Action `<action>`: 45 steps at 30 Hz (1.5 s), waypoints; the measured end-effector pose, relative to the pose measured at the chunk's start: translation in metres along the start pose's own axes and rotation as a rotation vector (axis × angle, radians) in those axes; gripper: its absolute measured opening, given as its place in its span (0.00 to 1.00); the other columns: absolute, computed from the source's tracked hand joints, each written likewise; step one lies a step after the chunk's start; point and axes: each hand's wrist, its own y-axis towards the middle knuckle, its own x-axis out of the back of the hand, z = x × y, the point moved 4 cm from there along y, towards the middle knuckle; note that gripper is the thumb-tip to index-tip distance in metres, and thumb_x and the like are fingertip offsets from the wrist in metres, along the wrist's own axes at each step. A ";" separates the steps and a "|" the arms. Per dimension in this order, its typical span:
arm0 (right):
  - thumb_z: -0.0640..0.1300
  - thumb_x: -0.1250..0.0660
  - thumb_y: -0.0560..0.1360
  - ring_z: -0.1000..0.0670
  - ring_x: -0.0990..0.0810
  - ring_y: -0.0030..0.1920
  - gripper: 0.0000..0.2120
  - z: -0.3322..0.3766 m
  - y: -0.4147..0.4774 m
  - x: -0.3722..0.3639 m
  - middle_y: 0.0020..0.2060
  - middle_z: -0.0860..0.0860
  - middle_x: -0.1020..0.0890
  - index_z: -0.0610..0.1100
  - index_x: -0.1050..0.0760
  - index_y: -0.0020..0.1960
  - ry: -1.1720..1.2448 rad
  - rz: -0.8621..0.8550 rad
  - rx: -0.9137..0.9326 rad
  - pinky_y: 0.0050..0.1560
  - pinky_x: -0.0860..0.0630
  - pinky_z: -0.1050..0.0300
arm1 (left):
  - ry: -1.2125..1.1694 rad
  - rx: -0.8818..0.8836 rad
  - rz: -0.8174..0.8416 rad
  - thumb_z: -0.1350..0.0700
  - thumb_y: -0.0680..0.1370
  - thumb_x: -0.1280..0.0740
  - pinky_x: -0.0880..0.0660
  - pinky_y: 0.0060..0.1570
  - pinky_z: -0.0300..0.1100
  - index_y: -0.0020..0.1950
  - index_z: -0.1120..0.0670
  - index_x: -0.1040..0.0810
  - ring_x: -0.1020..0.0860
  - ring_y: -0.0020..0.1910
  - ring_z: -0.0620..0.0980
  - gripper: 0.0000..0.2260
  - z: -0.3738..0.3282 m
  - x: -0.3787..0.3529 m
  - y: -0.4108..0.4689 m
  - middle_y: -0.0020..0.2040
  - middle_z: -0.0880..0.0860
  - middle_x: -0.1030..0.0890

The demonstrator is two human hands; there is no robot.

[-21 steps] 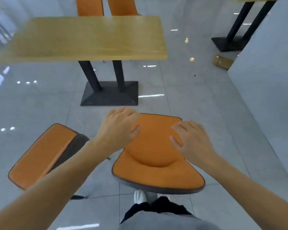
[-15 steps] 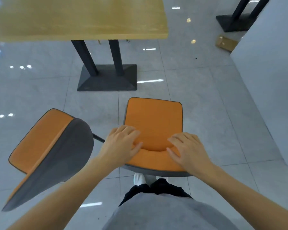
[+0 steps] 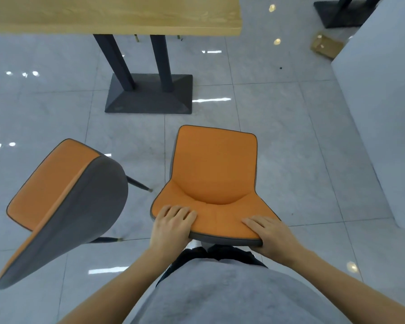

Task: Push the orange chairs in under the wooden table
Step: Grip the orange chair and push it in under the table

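An orange chair (image 3: 214,169) with a grey back stands right in front of me, its seat facing the wooden table (image 3: 117,16). My left hand (image 3: 171,226) grips the top of its backrest at the left corner, fingers curled over the orange front. My right hand (image 3: 270,232) grips the same top edge at the right corner. A second orange chair (image 3: 54,181) stands to the left, turned at an angle, its grey back (image 3: 80,220) toward me. A stretch of floor lies between both chairs and the table.
The table stands on two dark legs on a black base plate (image 3: 150,95). A white wall (image 3: 384,101) runs along the right. A cardboard piece (image 3: 326,45) lies on the tiled floor by another table's black base (image 3: 337,14).
My view has tilted down and closer. Both hands have slid from the middle of the backrest front to its top edge, where they now grip. The chair's seat now shows in full.
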 end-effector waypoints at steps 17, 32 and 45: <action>0.32 0.21 0.50 0.49 0.22 0.25 0.18 -0.002 0.081 -0.002 0.29 0.49 0.18 0.39 0.19 0.39 0.059 -0.239 0.077 0.20 0.28 0.62 | 0.040 0.076 -0.091 0.65 0.54 0.21 0.21 0.46 0.48 0.37 0.53 0.18 0.18 0.35 0.53 0.16 0.062 0.024 0.040 0.33 0.49 0.17; 0.39 0.19 0.55 0.48 0.23 0.23 0.15 -0.009 0.218 0.013 0.24 0.49 0.21 0.40 0.22 0.36 0.075 -0.215 0.081 0.16 0.28 0.57 | 0.079 0.174 -0.043 0.64 0.62 0.22 0.26 0.52 0.56 0.41 0.54 0.17 0.18 0.42 0.56 0.11 0.167 0.052 0.116 0.35 0.51 0.17; 0.42 0.21 0.60 0.47 0.23 0.24 0.11 0.013 0.344 0.015 0.26 0.49 0.19 0.42 0.21 0.38 0.062 -0.272 -0.037 0.19 0.27 0.55 | 0.046 0.081 -0.067 0.60 0.60 0.18 0.26 0.48 0.58 0.39 0.53 0.19 0.19 0.39 0.57 0.13 0.286 0.080 0.184 0.33 0.50 0.19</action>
